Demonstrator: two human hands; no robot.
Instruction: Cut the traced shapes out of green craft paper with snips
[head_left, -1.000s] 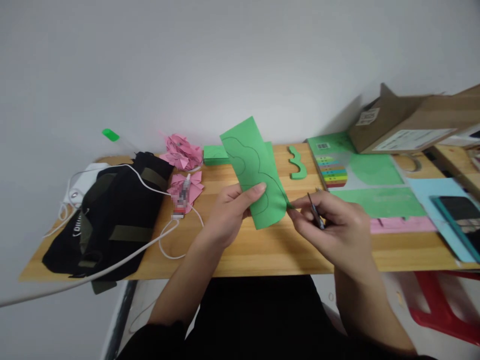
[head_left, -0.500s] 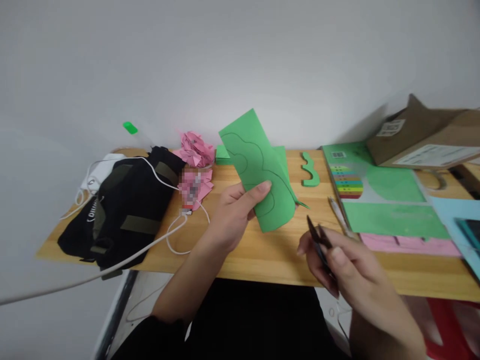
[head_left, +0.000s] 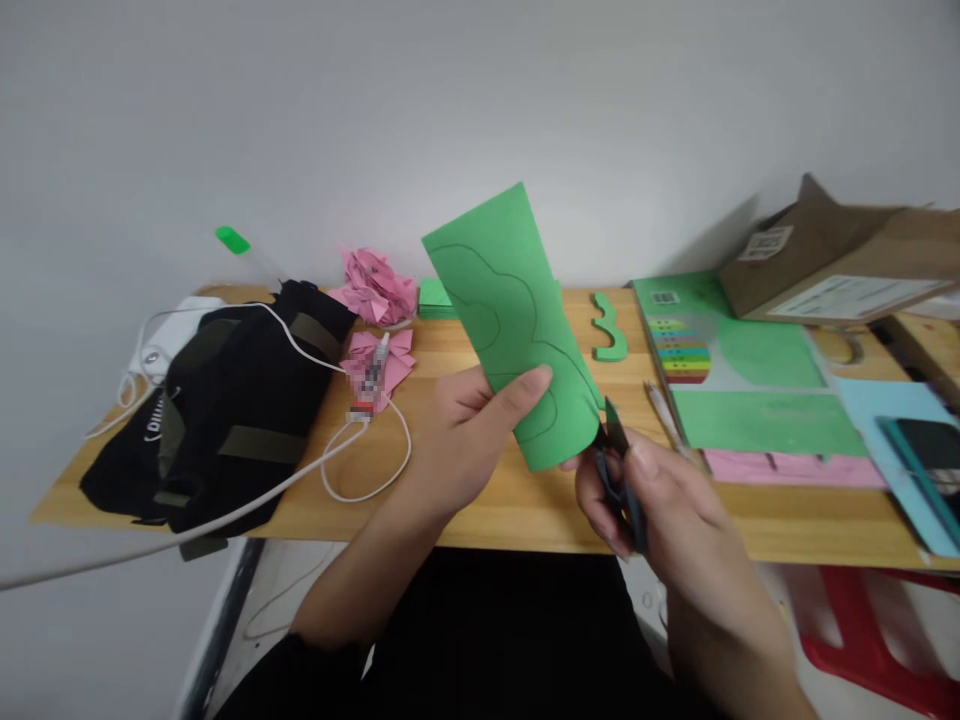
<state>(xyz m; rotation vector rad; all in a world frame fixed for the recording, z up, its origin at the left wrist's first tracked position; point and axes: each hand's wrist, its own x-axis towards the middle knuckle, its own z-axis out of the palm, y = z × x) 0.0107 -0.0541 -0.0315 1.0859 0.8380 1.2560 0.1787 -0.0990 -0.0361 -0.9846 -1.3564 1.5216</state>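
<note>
My left hand pinches a green paper sheet, thumb on top, above the wooden table. Curved pencil lines run along the sheet, and its lower right corner is rounded. In my right hand are dark scissors, their blades apart at the paper's right edge. One blade is partly hidden by the sheet. A wavy green cut piece lies on the table behind the scissors.
Pink crumpled paper, a small green stack and a black bag with white cables are at the left. To the right lie a pen, a green paper pack, a cardboard box and a phone.
The scissors in my right hand have moved up and left to the paper's edge, with the blades now around it. The sheet is turned slightly more upright, and the view has shifted a little.
</note>
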